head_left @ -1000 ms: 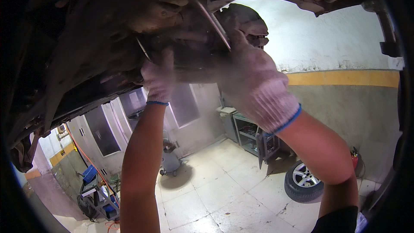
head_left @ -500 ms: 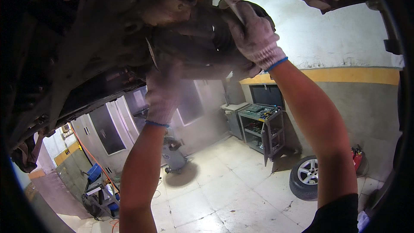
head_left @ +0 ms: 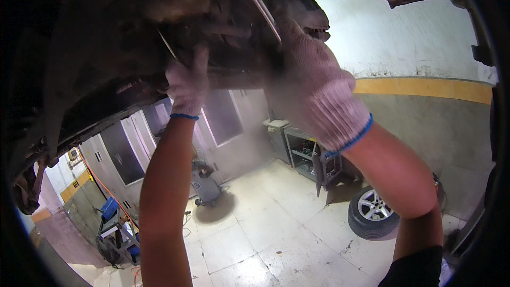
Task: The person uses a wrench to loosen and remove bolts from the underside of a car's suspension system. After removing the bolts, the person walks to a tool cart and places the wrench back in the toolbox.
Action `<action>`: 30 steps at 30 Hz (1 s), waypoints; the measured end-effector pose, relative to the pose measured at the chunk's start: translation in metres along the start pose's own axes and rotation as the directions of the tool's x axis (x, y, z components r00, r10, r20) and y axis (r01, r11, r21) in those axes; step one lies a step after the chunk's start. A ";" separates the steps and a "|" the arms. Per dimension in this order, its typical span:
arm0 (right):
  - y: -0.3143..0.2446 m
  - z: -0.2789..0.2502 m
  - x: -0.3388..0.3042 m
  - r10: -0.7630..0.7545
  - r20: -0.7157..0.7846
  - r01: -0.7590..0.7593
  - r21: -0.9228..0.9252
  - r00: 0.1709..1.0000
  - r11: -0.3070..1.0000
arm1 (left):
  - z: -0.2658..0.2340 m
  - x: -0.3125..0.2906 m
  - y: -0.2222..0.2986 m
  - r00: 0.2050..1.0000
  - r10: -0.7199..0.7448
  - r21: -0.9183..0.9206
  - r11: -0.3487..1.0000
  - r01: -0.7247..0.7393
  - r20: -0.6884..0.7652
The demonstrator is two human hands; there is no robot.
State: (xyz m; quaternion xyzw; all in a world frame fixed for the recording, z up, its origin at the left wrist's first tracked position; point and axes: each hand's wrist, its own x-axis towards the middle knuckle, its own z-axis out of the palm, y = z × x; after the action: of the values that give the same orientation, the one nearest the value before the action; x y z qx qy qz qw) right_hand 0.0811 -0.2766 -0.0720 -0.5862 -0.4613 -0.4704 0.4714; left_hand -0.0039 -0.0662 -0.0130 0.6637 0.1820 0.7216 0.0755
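Observation:
I look up at the dark, greasy underside of a raised car. Both hands wear white knit gloves with blue cuffs. My left hand reaches up to the underbody, fingers closed on a thin metal tool that pokes up and left. My right hand is closer to the camera and blurred, gripping a long shiny metal wrench handle that runs up and left against a dark rounded part.
Below lies a tiled workshop floor. A loose wheel leans by the wall with the yellow stripe. A metal tool cabinet stands at the back, a grey drain tank near the doors, and a blue cart at left.
My right hand has swung down and toward the camera with the wrench handle, after being raised higher half a second ago. My left hand stays at the underbody, shifted slightly.

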 end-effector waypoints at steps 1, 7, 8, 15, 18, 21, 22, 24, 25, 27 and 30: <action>0.002 0.002 0.002 -0.020 -0.063 0.021 0.016 0.998 1.000 | -0.003 -0.002 0.001 0.999 -0.041 0.052 0.998 0.040 0.005; 0.040 0.013 0.074 -0.003 -0.092 -0.010 -0.141 0.996 0.990 | -0.028 -0.024 -0.007 0.980 -0.080 -0.106 0.989 0.100 0.181; 0.050 0.018 0.082 0.023 -0.093 -0.038 -0.166 0.995 0.985 | -0.031 -0.025 -0.011 0.977 -0.085 -0.099 0.989 0.106 0.195; 0.047 0.026 0.055 -0.077 -0.185 0.091 0.072 0.980 0.993 | -0.020 -0.017 -0.025 0.987 -0.015 -0.187 0.981 0.045 0.160; 0.023 0.002 0.024 0.072 0.027 -0.075 0.147 0.997 0.986 | -0.011 -0.012 -0.020 0.998 0.038 -0.166 0.986 -0.027 0.059; 0.005 -0.010 0.009 0.168 0.207 -0.187 0.073 0.964 0.980 | -0.003 0.001 -0.015 0.993 0.114 -0.081 0.990 -0.112 0.016; 0.003 -0.009 0.007 0.042 0.191 -0.041 -0.007 0.981 0.999 | 0.000 0.005 -0.015 0.995 0.096 -0.074 0.993 -0.093 0.038; -0.002 -0.005 0.002 -0.065 0.093 0.067 -0.014 0.994 0.998 | 0.006 0.009 -0.015 0.999 0.048 -0.033 0.998 -0.047 0.021; -0.002 -0.003 -0.002 -0.080 0.029 0.080 0.003 0.996 0.997 | 0.008 0.008 -0.014 1.000 0.018 0.005 1.000 -0.018 -0.016; 0.000 0.003 -0.002 -0.012 -0.026 0.015 0.119 1.000 0.993 | 0.009 0.006 -0.013 1.000 0.010 0.012 1.000 -0.010 -0.025; 0.014 0.010 0.020 0.116 0.073 -0.114 -0.030 0.991 0.993 | 0.001 -0.003 -0.009 0.987 0.158 -0.113 0.981 -0.155 0.019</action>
State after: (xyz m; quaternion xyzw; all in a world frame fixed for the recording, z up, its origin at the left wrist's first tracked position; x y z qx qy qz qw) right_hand 0.0983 -0.2663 -0.0551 -0.6352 -0.4378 -0.4262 0.4725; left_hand -0.0042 -0.0588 -0.0186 0.6808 0.0878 0.7249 0.0578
